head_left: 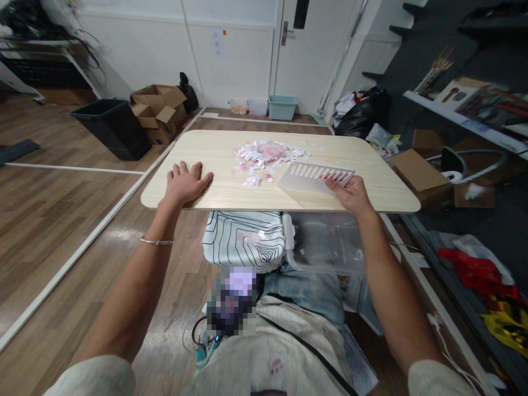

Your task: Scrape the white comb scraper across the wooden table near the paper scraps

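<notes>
My left hand (186, 183) lies on the left side of the pale wooden tabletop (223, 192), fingers spread and holding nothing. On the right, my right hand (350, 193) grips the end of a white slotted plastic panel (303, 180), thumb on top. The panel slants over the table, its far end close to the surface. Beyond it sits a heap of white and pink paper scraps (266, 154), with a few pieces (252, 181) scattered nearer to me.
Below the table's front edge are a clear plastic bin (325, 242) and a patterned white case (243, 242). A black trash bin (113, 127) and cardboard boxes (159, 110) stand at left. An open carton (429, 170) and a shelf (466, 121) flank the right.
</notes>
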### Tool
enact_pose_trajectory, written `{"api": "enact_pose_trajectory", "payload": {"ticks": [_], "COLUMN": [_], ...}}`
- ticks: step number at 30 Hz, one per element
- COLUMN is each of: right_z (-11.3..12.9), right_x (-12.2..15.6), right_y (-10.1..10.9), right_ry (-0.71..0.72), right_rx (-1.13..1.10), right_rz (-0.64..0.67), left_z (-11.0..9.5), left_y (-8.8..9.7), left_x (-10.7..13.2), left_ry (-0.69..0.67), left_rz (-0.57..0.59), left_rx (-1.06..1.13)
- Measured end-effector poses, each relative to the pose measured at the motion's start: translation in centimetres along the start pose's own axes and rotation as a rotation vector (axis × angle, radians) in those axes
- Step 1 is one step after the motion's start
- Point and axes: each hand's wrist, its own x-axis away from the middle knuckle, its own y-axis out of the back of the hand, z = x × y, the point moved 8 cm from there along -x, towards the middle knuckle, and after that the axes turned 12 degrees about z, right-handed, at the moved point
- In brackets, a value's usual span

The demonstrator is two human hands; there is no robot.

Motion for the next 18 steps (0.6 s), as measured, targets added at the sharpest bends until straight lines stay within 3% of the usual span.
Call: {"api": "enact_pose_trajectory", "payload": {"ticks": [18], "right_z": [-0.34], "right_x": [-0.09], "right_y": [0.0], "right_ry": [0.001], "right_rx": [-0.012], "right_rz": [0.0], "left_z": [-0.06], "left_y": [-0.06], "left_x": [-0.03], "left_ry": [-0.005], "left_rz": [-0.006], "left_rx": [-0.011]}}
